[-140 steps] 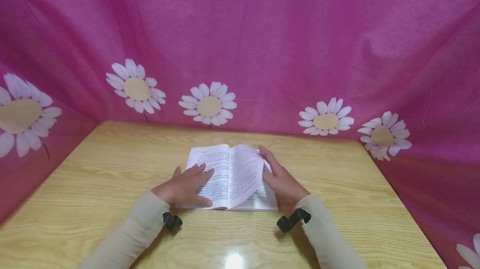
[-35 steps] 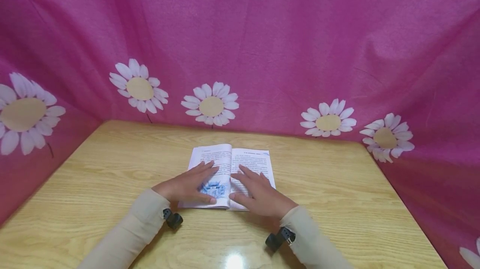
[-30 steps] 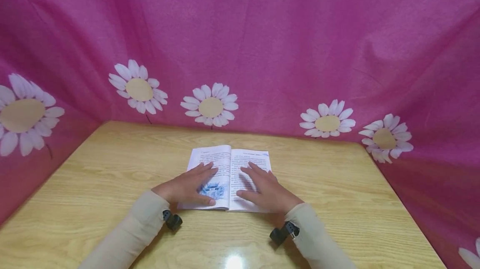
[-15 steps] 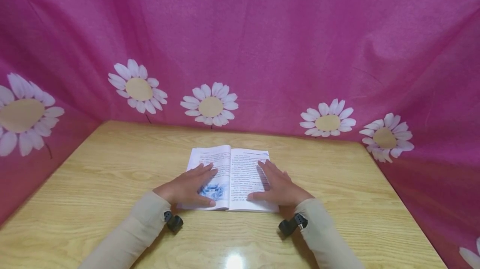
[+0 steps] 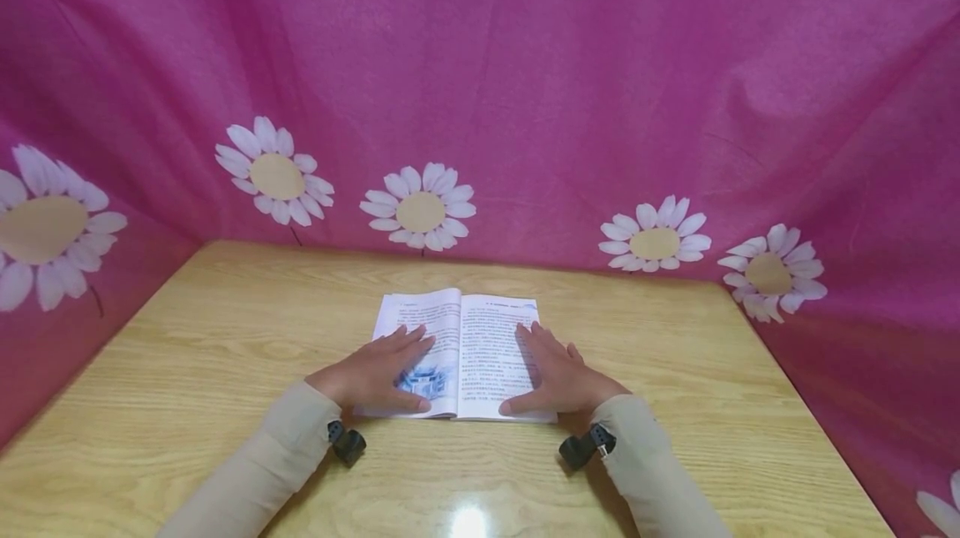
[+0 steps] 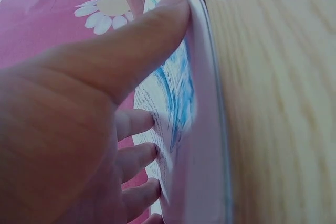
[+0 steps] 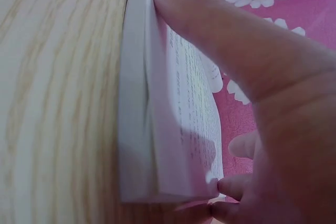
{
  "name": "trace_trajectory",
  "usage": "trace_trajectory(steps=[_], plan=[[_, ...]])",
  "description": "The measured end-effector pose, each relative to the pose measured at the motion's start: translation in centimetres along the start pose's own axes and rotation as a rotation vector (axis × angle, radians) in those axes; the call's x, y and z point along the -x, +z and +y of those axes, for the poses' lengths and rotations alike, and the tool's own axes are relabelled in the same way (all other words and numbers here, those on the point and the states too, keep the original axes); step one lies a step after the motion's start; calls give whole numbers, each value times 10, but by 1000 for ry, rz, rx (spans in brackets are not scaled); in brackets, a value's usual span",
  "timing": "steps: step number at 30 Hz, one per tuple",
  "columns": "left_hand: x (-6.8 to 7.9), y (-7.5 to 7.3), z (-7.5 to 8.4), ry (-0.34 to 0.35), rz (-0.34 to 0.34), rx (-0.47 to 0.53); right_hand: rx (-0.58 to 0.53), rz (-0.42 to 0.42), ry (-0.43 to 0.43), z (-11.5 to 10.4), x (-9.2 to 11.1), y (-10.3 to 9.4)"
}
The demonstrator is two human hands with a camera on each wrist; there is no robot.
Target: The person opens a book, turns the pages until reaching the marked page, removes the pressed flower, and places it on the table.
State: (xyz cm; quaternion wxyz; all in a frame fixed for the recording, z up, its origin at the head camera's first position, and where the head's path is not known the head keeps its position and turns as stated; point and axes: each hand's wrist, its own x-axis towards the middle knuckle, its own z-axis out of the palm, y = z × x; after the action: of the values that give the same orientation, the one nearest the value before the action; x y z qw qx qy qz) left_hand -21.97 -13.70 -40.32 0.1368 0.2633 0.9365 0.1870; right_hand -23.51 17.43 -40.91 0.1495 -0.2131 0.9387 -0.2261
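An open book (image 5: 480,354) lies flat on the wooden table, with printed text on both pages and a blue drawing of a building low on the left page. My left hand (image 5: 378,371) rests on the left page, fingers spread, the thumb near the bottom edge. On the right page lies my right hand (image 5: 562,375), its fingers spread toward the outer edge and its thumb low on the page. In the right wrist view the book's page block (image 7: 135,129) shows thick beneath that thumb. The left wrist view shows the left thumb touching the page (image 6: 202,129) beside the blue drawing.
The light wooden table (image 5: 225,338) stretches around the book on all sides. Behind and beside it hangs a pink cloth (image 5: 525,87) printed with white daisies. Each wrist wears a small black camera (image 5: 347,444). A light glare shows at the table's near edge.
A right-hand leaf that the right hand was lifting has been turned, and the left page now shows the blue drawing. Then the right hand slid from near the spine outward across the right page. The left hand stayed.
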Motion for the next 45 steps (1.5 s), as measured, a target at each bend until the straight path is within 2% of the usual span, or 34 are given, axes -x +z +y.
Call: trace_trajectory(steps=[12, 29, 36, 41, 45], plan=[[0, 2, 0, -25, -6, -7, 0, -6, 27, -2, 0, 1], [1, 1, 3, -40, -13, -12, -45, 8, 10, -3, 0, 1], [0, 2, 1, -50, -10, -6, -27, 10, 0, -5, -2, 1], [0, 3, -1, -41, -8, -9, -72, 7, -4, -8, -2, -2], [0, 2, -1, -31, -10, -15, -155, 8, -51, -8, -1, -4]])
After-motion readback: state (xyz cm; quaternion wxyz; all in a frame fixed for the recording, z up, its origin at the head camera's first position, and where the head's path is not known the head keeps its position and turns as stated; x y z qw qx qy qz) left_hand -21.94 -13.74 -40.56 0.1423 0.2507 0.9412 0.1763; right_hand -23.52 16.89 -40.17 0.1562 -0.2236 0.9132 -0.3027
